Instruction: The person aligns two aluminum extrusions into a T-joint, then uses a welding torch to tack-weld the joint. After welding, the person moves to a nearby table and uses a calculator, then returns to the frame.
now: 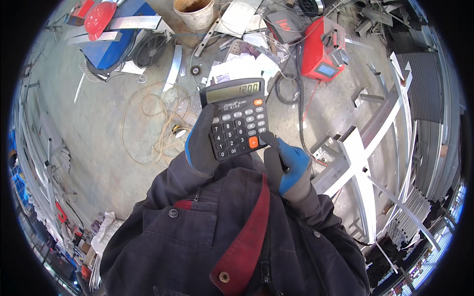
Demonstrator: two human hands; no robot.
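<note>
A black desk calculator (pixel 237 118) is held up in front of my chest, its lit grey display at the top and its keys facing me. My left hand (pixel 201 140), in a grey and blue work glove, grips it by the left edge, with the thumb lying over the front. On the calculator's lower right side is my right hand (pixel 289 160), gloved the same way. Its index finger reaches to the keys beside the large orange key. The other fingers are curled; whether they hold something thin and dark is unclear.
Loose papers (pixel 247 66) lie on the floor beyond the calculator. A red machine (pixel 321 49) with a small screen stands far right, near cables. White metal frame bars (pixel 360 182) rise at right. A red hard hat (pixel 100 19), a bucket (pixel 194 15) and coiled hose (pixel 158 123) are around.
</note>
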